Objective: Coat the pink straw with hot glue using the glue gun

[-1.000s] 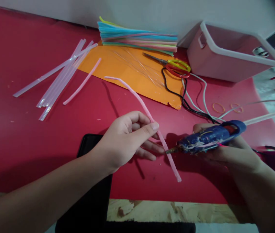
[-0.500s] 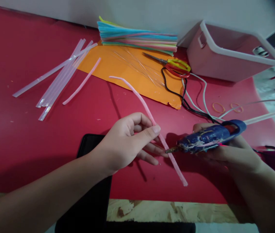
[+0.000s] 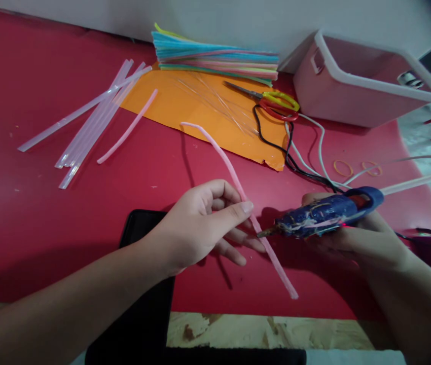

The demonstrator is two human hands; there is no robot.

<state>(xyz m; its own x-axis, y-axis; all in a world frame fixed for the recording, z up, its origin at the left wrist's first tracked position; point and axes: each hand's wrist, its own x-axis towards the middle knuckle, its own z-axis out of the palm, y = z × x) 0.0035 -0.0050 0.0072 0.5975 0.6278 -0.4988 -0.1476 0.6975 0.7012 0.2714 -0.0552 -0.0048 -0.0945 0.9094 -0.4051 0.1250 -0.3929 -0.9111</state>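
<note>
Between thumb and fingers, my left hand (image 3: pixel 204 223) pinches a long pink pipe cleaner (image 3: pixel 278 266) near its middle. The far end of the pipe cleaner bends to the left, while its lower end slants down to the right. My right hand (image 3: pixel 367 241) is wrapped round a blue glue gun (image 3: pixel 318 215) smeared with dried glue. The nozzle points left and sits at the pipe cleaner, just below my left thumb; whether it touches I cannot tell. A clear glue stick (image 3: pixel 419 182) pokes out of the gun's back.
A shorter pink pipe cleaner (image 3: pixel 128 129) lies beside several glue sticks (image 3: pixel 86 119). Scissors (image 3: pixel 276 101) rest on an orange envelope (image 3: pixel 208 114), with bundled pipe cleaners (image 3: pixel 215 58) behind. A pink bin (image 3: pixel 352 96), cables (image 3: pixel 320 137), rubber bands (image 3: pixel 343 168) and a black object (image 3: pixel 139 314) are around.
The pink pipe cleaner has tilted slightly, its far end shifting right and its lower end dropping a little. The glue gun has moved slightly left, its nozzle now nearer my left thumb.
</note>
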